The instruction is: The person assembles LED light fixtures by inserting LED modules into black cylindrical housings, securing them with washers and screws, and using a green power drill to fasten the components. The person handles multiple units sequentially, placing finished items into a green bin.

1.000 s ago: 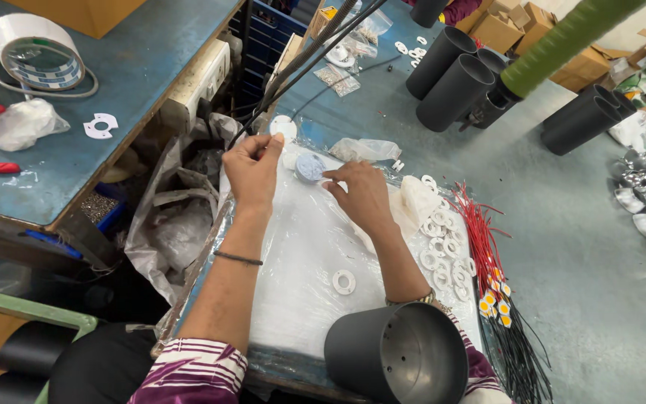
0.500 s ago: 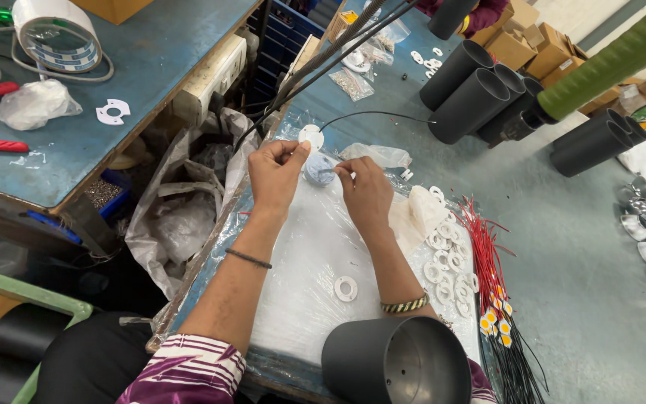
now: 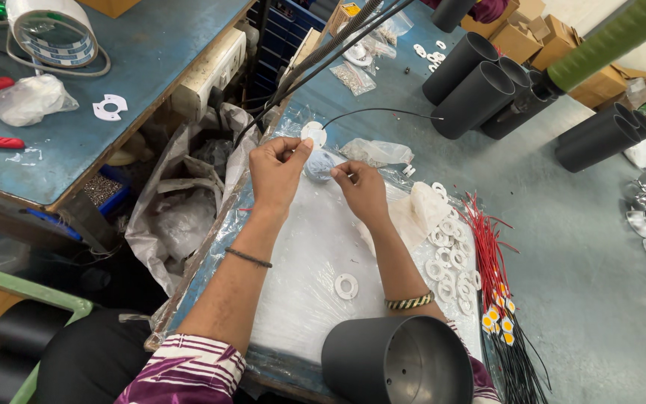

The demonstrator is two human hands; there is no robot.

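1. Both hands are coming closer together than a moment ago, over the white sheet (image 3: 315, 269) on the surface (image 3: 562, 247).
2. The left hand (image 3: 278, 168) is pinching a white ring (image 3: 312, 134) between thumb and fingertips, now raised by a small pale disc (image 3: 318, 164).
3. The right hand (image 3: 364, 191) is nipping something thin beside the disc; what it is, I cannot tell.
4. So the fitting seems to be under way.
5. The surface's left edge is lying just beside the left wrist; a black can (image 3: 398, 363) is crowding the near edge, red wires (image 3: 487, 247) the right. Open room is lying further right.
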